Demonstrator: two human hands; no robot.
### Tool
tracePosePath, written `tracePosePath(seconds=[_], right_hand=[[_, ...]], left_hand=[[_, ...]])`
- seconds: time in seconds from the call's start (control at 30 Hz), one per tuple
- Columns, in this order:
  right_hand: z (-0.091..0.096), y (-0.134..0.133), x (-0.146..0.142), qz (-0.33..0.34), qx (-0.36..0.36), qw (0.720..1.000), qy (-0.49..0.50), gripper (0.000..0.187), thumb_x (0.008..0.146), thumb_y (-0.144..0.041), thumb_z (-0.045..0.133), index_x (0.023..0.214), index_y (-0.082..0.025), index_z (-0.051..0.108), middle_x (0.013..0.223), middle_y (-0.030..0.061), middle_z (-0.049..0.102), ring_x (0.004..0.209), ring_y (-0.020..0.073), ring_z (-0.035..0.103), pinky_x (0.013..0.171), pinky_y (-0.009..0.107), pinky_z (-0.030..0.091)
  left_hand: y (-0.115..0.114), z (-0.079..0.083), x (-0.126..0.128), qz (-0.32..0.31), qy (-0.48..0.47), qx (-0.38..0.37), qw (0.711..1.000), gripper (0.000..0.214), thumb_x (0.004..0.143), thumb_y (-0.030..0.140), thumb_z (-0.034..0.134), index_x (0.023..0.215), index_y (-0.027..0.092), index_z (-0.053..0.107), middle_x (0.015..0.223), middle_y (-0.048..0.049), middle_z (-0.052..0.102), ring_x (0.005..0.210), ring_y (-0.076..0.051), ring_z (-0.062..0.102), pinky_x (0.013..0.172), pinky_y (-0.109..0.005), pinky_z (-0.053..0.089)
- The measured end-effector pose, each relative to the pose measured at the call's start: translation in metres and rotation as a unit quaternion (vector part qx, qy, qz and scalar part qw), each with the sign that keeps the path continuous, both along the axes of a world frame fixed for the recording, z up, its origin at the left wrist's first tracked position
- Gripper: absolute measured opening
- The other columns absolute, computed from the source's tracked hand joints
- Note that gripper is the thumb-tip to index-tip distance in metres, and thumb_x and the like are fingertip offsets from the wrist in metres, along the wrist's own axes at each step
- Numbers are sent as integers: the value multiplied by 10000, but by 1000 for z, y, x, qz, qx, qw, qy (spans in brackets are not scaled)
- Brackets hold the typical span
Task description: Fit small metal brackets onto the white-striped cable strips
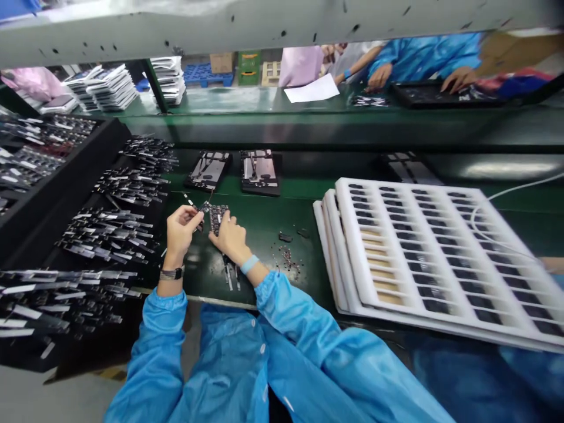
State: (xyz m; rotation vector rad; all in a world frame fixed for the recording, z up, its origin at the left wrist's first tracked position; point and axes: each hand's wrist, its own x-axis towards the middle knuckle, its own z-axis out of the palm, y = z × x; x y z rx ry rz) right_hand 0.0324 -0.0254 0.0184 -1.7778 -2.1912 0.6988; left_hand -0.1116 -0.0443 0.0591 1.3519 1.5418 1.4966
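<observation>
My left hand [178, 232] is closed in a pinch around a small dark part with a thin cable [201, 209]. The part is too small to make out fully. Just right of it lies a dark circuit board [215, 215], speckled with silver components. My right hand [232, 239] grips this board, thumb at the lower left and fingers over its right side. Silver-ended flat strips [228, 276] lie under and below the right wrist. Tiny screw-like bits [288, 258] and a small black piece [285, 237] are scattered on the green bench to the right.
Stacked white foam trays [353, 235] with dark parts in slots stand right, a white cable across them. Piles of strip-ended boards [110, 235] line the left. Two flat device assemblies [208, 170] [259, 170] lie ahead. Co-workers' hands [379, 76] show beyond an overhead beam [264, 26].
</observation>
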Motion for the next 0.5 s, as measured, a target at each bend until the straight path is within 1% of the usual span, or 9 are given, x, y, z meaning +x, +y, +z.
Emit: tracePosePath(seconds=[0.1,0.17,0.2,0.27,0.3,0.37,0.43,0.5], right_hand=[[3,5,-18,14,-9,1000,19,993,1017,-517,690,1689,17,191,1460,351,571,1238,403,714,961,466,598],[4,5,-18,24,-18,999,27,974,1034,-555,666,1691,-11,197,1481,348,558,1234,402,717,970,489,600],[3,6,-13,30,-19,999,35,958,1034,-567,665,1687,-27,218,1481,336,567,1235,403,715,978,500,599],[1,6,7,37,-5,997,71,876,1033,-548,670,1663,-64,301,1469,286,603,1266,393,695,1013,507,590],[-1,6,21,35,13,994,102,800,1040,-514,663,1642,-89,354,1466,253,619,1287,372,682,1042,495,580],[-6,2,53,10,54,982,179,610,1055,-415,625,1577,-141,465,1444,184,654,1255,300,688,1082,443,563],[-12,-9,86,-38,83,962,257,470,1045,-326,588,1489,-175,555,1363,127,701,1087,228,724,1043,389,575],[-20,-28,115,-78,100,937,325,394,1014,-284,582,1393,-181,619,1231,93,742,907,194,726,933,359,604]], left_hand=[[14,21,11,-6,10,17,1000,275,802,418,808,843,223,619,710,10,664,651,-166,669,664,-290,552],[24,34,19,-8,31,31,999,258,804,400,803,841,225,618,692,20,645,601,-153,636,620,-280,537],[30,41,22,-8,46,41,998,245,807,393,800,842,225,625,696,20,646,586,-148,622,599,-274,524],[42,51,29,-11,105,68,992,214,821,384,796,844,226,653,731,8,670,606,-154,624,591,-271,506],[50,55,32,-17,148,85,985,194,833,381,791,845,229,671,757,-2,691,637,-166,639,611,-279,510],[69,58,40,-42,251,111,961,143,854,366,773,848,240,705,801,-23,734,708,-205,675,677,-315,527],[94,58,55,-69,353,109,927,86,862,330,754,847,248,734,822,-43,761,761,-248,702,741,-356,535],[120,54,79,-91,430,78,895,56,861,298,745,846,247,762,831,-62,779,803,-279,722,779,-377,534]])
